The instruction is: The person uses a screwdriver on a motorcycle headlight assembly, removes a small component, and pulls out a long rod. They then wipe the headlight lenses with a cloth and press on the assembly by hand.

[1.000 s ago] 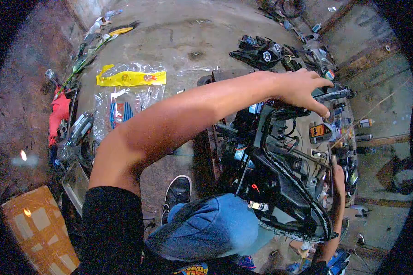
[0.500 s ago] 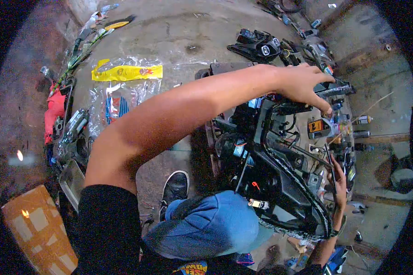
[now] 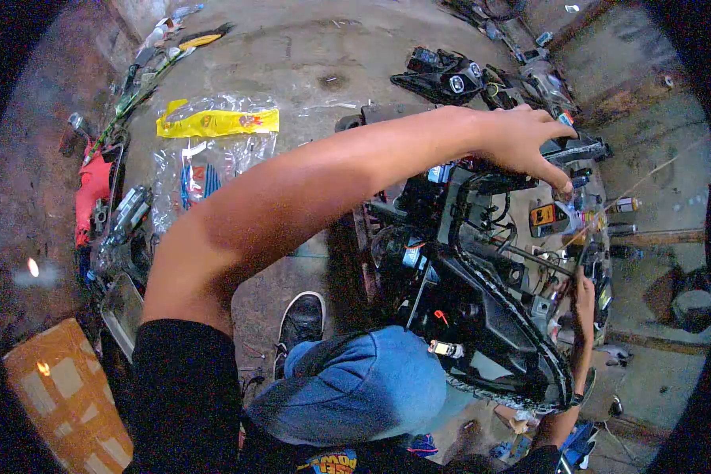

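A black headlight housing (image 3: pixel 482 296) with a ragged pale edge leans across my right knee. My left hand (image 3: pixel 521 146) reaches over its far end, fingers and thumb spread wide around the dark part there. On the far right, my right hand (image 3: pixel 584 304) is closed at the near end of a long, thin, rod-like tool (image 3: pixel 537 259), which crosses the housing's open side. That tool's handle is hidden in the fingers. A small bulb-like part (image 3: pixel 445 348) and a red clip (image 3: pixel 441 317) show near the knee.
Another headlight (image 3: pixel 454 79) lies on the floor at the back. Clear plastic packaging with a yellow label (image 3: pixel 221 122) lies left of my arm. A yellow-and-black bottle (image 3: pixel 547 217) and several small parts line the right side. A taped cardboard box (image 3: pixel 67 395) stands at lower left.
My right hand has shifted slightly up and turned, its fingers now closed at the end of the rod-like tool. My left hand and the housing have hardly moved.
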The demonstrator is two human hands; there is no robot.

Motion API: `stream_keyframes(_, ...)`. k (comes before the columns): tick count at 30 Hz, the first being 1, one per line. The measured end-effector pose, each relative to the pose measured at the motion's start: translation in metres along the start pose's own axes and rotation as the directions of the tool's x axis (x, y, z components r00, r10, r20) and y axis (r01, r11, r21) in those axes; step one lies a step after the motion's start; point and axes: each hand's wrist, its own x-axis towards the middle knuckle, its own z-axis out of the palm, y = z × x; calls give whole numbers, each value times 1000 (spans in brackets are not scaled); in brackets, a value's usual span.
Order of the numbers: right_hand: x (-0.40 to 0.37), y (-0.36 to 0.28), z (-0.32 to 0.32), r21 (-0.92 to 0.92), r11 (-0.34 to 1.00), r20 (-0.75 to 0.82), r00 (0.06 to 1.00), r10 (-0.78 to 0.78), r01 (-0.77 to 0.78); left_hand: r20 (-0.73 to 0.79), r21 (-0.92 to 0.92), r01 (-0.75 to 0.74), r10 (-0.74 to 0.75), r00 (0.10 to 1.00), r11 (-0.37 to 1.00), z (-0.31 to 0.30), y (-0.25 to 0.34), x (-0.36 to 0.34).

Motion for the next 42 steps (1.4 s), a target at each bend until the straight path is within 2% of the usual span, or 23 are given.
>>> stream_keyframes(1,1,-16,1,57,994,43,995,86,-89,0,-4,-4,4,1000,1000,0,-1,0)
stream_keyframes(2,4,-19,4,145,982,111,988,103,-119,1,-7,-10,10,1000,1000,1,-2,1)
stream_keyframes(3,6,-22,1,139,958,198,955,222,-252,1,-12,-16,16,1000,1000,2,-2,1)
stream_keyframes(5,9,-46,-7,97,863,364,825,433,-496,4,-12,-8,8,1000,1000,2,-1,2)
stream_keyframes(6,11,-55,-8,72,837,372,794,482,-542,6,-10,-4,4,1000,1000,1,-1,2)
stream_keyframes(9,4,-92,-8,70,853,386,803,455,-517,0,-22,-6,6,1000,1000,2,-1,1)
stream_keyframes(12,5,-66,-4,162,852,373,830,415,-498,-3,-1,-5,5,1000,1000,4,-4,3)
stream_keyframes(14,-1,-71,-3,271,800,401,818,411,-535,0,-13,13,-13,1000,1000,4,-2,2)
stream_keyframes(16,-11,-78,1,402,690,465,783,412,-602,18,-23,11,-11,1000,1000,1,0,2)
stream_keyframes(19,-16,-83,5,478,654,476,799,367,-586,21,-188,58,-55,998,980,-7,2,1)
stream_keyframes(20,-18,-83,6,554,612,530,806,264,-565,18,-197,44,-41,999,979,-7,-7,6)
stream_keyframes(21,-16,-78,12,548,610,500,809,310,-573,-11,-182,-12,10,1000,983,-7,-15,13)
stream_keyframes(23,-11,-68,26,533,606,440,805,398,-591,-24,-47,97,-99,995,994,-10,-27,22)
stream_keyframes(24,-10,-66,22,561,605,479,818,319,-565,-81,3,191,-191,978,981,-8,-30,24)
stream_keyframes(27,-3,-52,26,619,578,471,841,268,-531,-18,-208,238,-247,969,949,-13,-26,23)
stream_keyframes(28,-8,-63,22,589,616,425,849,315,-524,69,-264,285,-277,958,921,-16,-20,20)
stream_keyframes(31,-1,-55,23,615,589,509,834,212,-525,155,-241,407,-379,912,881,-25,-12,20)
stream_keyframes(32,-2,-63,24,637,540,491,829,267,-551,239,-246,381,-325,915,891,-34,1,19)
stream_keyframes(33,0,-60,26,642,542,485,835,260,-542,232,-216,377,-328,916,900,-35,-5,20)
stream_keyframes(35,9,-46,31,646,554,474,845,250,-526,211,-165,371,-335,918,914,-29,-20,23)
stream_keyframes(38,4,-9,23,724,498,412,878,244,-478,276,-199,382,-323,905,902,-29,-33,24)
stream_keyframes(41,-21,59,22,602,560,366,821,439,-569,317,-186,448,-379,870,874,-35,-20,22)
stream_keyframes(42,-32,96,32,663,533,357,848,391,-525,306,-167,454,-391,868,875,-36,-19,22)
